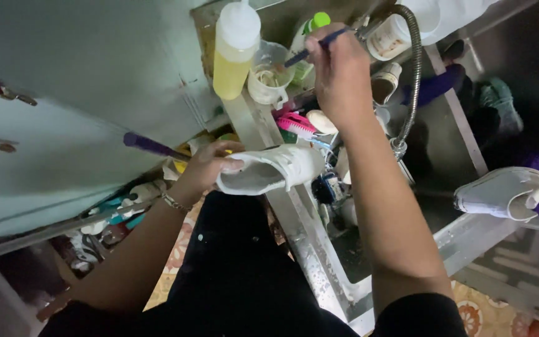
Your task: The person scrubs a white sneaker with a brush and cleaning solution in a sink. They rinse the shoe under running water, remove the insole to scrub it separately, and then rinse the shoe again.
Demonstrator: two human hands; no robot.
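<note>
- The left hand is closest. It is wrapped tight around the heel end of a white shoe and holds it over the edge of the metal sink, with the opening facing up.
- The shoe already looks clean and white on the outside. I think the scrubbing is mostly done and small touch-ups are left.
- A second white shoe sits alone on the far right ledge of the sink, well apart from the first one. I cannot tell if it is done.
- Farther up, the right hand pinches a thin blue brush. The brush tip dips into a small clear cup, so no brushing on the shoe right now.
- Just beside the cup stands a tall squeeze bottle with yellow liquid and a white top. It has no label that I can see.
- Behind the cup is a bottle with a green cap.
- At the very back sits a white jar with a pale label. The print is too small to make out.
</note>
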